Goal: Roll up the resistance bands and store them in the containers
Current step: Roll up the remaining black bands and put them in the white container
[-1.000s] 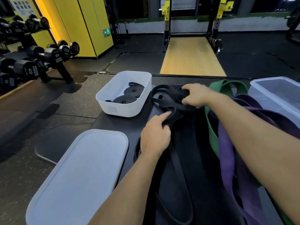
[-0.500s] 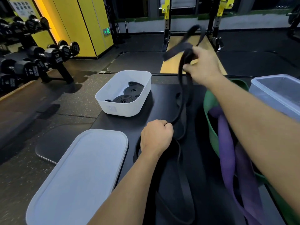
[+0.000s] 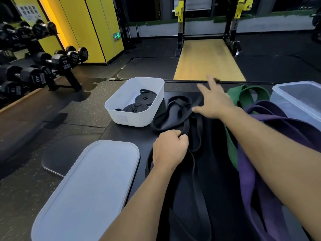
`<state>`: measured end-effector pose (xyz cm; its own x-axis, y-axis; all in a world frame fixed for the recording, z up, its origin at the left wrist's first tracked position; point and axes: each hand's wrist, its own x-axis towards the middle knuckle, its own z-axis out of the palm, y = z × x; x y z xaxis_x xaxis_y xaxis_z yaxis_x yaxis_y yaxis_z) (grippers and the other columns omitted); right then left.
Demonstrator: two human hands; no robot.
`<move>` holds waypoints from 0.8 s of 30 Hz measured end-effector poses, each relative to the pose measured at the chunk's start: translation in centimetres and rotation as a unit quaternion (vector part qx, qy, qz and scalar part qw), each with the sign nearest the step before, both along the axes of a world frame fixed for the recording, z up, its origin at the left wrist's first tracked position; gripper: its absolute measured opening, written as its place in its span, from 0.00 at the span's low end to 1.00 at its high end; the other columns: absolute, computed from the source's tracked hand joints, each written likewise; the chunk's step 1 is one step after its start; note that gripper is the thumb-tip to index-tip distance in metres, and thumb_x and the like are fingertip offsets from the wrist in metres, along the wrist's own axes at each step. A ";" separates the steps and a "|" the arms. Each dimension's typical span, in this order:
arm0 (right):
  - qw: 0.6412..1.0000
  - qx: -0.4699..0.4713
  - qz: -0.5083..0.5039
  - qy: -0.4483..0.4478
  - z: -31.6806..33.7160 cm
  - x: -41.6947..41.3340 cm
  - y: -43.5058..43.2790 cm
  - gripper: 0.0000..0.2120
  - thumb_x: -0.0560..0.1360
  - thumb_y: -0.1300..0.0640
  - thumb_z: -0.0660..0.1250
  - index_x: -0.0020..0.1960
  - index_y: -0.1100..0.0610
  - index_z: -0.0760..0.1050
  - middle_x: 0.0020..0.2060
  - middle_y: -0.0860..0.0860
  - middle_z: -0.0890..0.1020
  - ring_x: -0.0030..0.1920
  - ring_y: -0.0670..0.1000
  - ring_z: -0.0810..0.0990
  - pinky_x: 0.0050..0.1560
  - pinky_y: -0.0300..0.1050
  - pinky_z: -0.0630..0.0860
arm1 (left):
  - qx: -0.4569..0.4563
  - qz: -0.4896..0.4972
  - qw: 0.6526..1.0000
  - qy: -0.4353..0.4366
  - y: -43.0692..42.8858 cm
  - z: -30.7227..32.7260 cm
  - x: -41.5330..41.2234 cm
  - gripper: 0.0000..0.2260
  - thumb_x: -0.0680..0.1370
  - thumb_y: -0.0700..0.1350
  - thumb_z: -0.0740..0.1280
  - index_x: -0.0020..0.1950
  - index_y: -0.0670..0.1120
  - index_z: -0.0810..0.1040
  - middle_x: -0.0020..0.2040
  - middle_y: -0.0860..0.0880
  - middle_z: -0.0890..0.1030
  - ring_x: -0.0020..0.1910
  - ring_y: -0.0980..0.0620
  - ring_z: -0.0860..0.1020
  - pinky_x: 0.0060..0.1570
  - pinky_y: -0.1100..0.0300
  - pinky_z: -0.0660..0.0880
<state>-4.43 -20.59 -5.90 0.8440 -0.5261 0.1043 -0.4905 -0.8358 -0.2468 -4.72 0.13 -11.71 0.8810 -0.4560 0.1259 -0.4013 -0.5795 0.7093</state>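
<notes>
A white container [image 3: 121, 117] on the black bench holds rolled black bands [image 3: 137, 106]. Right of it lies a loose black resistance band [image 3: 171, 117] in a heap. My left hand [image 3: 169, 148] grips one strand of that band near the bench's middle. My right hand [image 3: 214, 101] hovers over the far end of the heap with fingers spread and holds nothing. A green band [image 3: 231, 150] and a purple band [image 3: 248, 173] lie tangled under my right forearm.
A white lid [image 3: 86, 192] lies at the near left, overhanging the bench. A clear container [image 3: 298, 103] stands at the far right. A dumbbell rack [image 3: 34, 70] stands on the floor to the left, a squat rack and wooden platform [image 3: 208, 61] ahead.
My right hand came down from holding the black band high in the air and let it go; the band now lies heaped beside the white container. My left hand has stayed closed on the band.
</notes>
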 end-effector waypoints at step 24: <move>0.991 0.062 -0.101 -0.057 1.3 3.5 0.5 0.27 0.77 0.46 0.73 0.68 0.57 0.68 0.62 0.62 0.78 0.63 0.67 0.77 0.55 0.56 0.74 | 0.009 0.000 1.000 0.017 0.1 0.1 -0.1 0.13 0.74 0.45 0.61 0.35 0.46 0.58 0.30 0.49 0.63 0.31 0.49 0.59 0.31 0.54 0.60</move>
